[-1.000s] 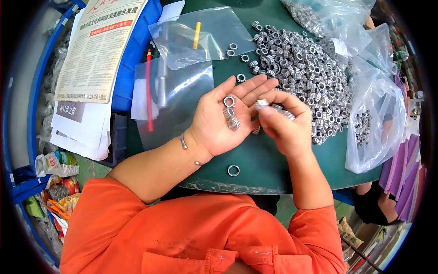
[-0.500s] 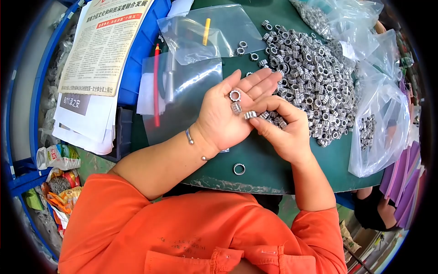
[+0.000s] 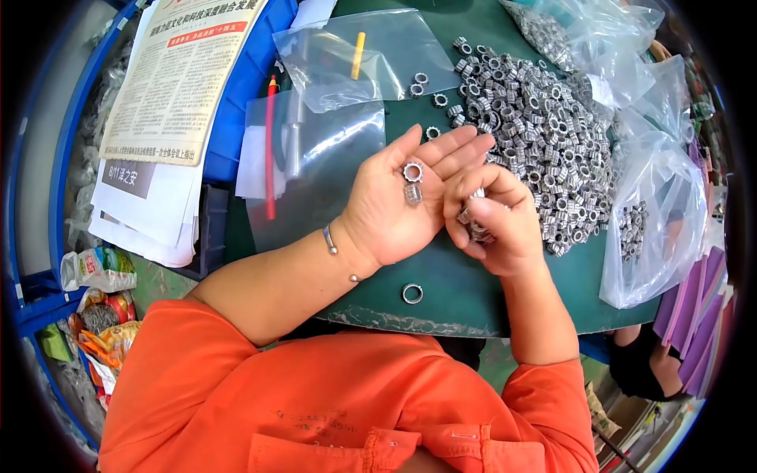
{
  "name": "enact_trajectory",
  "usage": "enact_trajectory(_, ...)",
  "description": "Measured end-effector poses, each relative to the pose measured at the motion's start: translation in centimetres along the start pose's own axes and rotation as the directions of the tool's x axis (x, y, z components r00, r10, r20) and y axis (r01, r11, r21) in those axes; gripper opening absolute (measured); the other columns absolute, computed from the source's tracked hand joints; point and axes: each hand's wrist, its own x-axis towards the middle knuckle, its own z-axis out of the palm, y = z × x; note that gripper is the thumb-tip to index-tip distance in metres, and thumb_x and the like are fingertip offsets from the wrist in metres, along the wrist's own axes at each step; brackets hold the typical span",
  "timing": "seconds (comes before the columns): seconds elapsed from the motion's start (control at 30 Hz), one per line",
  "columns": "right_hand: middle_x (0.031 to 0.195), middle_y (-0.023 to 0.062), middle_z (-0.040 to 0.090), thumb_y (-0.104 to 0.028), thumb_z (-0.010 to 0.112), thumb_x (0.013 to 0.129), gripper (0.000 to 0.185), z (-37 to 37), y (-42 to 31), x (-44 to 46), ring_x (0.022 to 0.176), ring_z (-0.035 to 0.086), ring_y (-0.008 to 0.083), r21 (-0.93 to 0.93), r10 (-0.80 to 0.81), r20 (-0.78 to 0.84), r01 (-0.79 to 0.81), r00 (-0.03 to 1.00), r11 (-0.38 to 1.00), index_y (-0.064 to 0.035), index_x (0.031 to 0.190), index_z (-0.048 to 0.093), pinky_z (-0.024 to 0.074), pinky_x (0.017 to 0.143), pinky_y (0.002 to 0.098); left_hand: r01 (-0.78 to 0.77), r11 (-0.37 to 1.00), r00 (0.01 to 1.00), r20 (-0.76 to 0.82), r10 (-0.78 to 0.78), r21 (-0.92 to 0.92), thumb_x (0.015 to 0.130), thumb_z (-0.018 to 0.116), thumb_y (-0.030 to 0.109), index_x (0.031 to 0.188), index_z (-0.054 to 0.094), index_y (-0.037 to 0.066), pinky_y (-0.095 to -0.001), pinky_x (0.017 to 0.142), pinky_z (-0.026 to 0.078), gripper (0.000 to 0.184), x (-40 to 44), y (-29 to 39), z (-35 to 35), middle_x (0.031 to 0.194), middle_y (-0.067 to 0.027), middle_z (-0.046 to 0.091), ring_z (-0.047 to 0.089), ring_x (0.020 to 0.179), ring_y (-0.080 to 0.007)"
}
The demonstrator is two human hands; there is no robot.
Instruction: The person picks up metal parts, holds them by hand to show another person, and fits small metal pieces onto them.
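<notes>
My left hand (image 3: 398, 209) lies palm up with its fingers stretched out. On the palm rest two small toothed metal rings, one facing the camera (image 3: 413, 172) and one on its side (image 3: 413, 194). Close beside it, my right hand (image 3: 505, 221) is curled around several metal rings (image 3: 478, 230), with one near the thumb and forefinger tips. Its fingers partly hide them. Behind the hands spreads a large heap of the same rings (image 3: 544, 134). A single thinner-looking ring (image 3: 412, 293) lies near the front edge of the green table (image 3: 355, 303).
Clear plastic bags (image 3: 654, 213) with rings stand at the right. Flat plastic bags (image 3: 339, 165), a red pencil (image 3: 270, 150) and a yellow stick (image 3: 358, 55) lie at the back left. A newspaper (image 3: 181, 87) rests over a blue bin (image 3: 244, 102). A few loose rings (image 3: 440, 100) lie beside the heap.
My right hand has drawn slightly right and down from the left palm, and its fingers have curled in with the pinched ring. My left hand has shifted slightly right; two rings stay on it.
</notes>
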Motion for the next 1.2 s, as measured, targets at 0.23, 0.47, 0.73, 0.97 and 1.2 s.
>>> enact_trajectory(0.23,0.075,0.0090,0.060,-0.003,0.071,0.069,0.016,1.6,1.7,0.1,0.063,0.058,0.0185,-0.876,-0.483,0.156,0.346,0.862,0.335,-0.0014,0.081,0.061,0.0463,0.058,0.0275,-0.045,0.982,0.997,-0.055,0.056,0.185,0.094,0.031,0.036,0.133,0.032,-0.002,-0.0369,0.107,0.023,0.054,0.0,-0.6,0.1,0.139,-0.0171,0.032,0.029,0.130,-0.0246)
enact_trajectory(0.47,0.078,0.0079,0.062,0.002,0.069,0.067,0.015,0.1,1.3,0.7,0.073,0.060,0.0195,-0.789,-0.540,0.268,0.503,0.798,0.353,-0.0023,0.078,0.059,0.0475,0.064,0.0278,-0.082,0.995,0.996,-0.043,0.084,0.062,0.094,0.032,0.033,0.130,0.035,-0.002,-0.0389,0.108,0.020,0.050,0.1,-0.2,0.3,0.139,-0.0183,0.033,0.026,0.132,-0.0269)
enact_trajectory(0.73,0.080,0.0080,0.060,0.004,0.071,0.065,0.018,0.8,1.7,0.5,0.072,0.059,0.0182,-0.805,-0.565,0.271,0.505,0.779,0.311,-0.0032,0.075,0.058,0.0475,0.063,0.0265,-0.086,0.991,0.995,-0.036,0.090,0.100,0.094,0.033,0.033,0.132,0.033,-0.003,-0.0377,0.108,0.020,0.052,-0.1,-0.5,0.3,0.139,-0.0190,0.032,0.025,0.132,-0.0266)
enact_trajectory(0.97,0.089,0.0065,0.061,0.005,0.069,0.068,0.022,0.2,1.4,0.2,0.087,0.056,0.0130,-0.571,-0.426,0.071,0.387,0.902,0.724,-0.0049,0.075,0.051,0.0437,0.079,0.0257,-0.072,0.996,0.997,-0.022,0.074,0.057,0.094,0.033,0.033,0.132,0.032,-0.005,-0.0382,0.109,0.019,0.054,-0.1,-0.4,0.4,0.140,-0.0190,0.029,0.025,0.132,-0.0263)
enact_trajectory(1.2,0.091,0.0082,0.062,0.001,0.070,0.071,0.020,0.1,0.1,-0.3,0.067,0.055,0.0099,-0.144,-0.069,-0.075,0.057,0.995,0.988,-0.0038,0.081,0.054,0.0422,0.054,0.0193,-0.059,0.995,0.998,-0.022,0.061,0.074,0.094,0.032,0.034,0.131,0.032,-0.004,-0.0389,0.109,0.020,0.053,-0.1,-0.4,0.5,0.141,-0.0186,0.028,0.024,0.132,-0.0262)
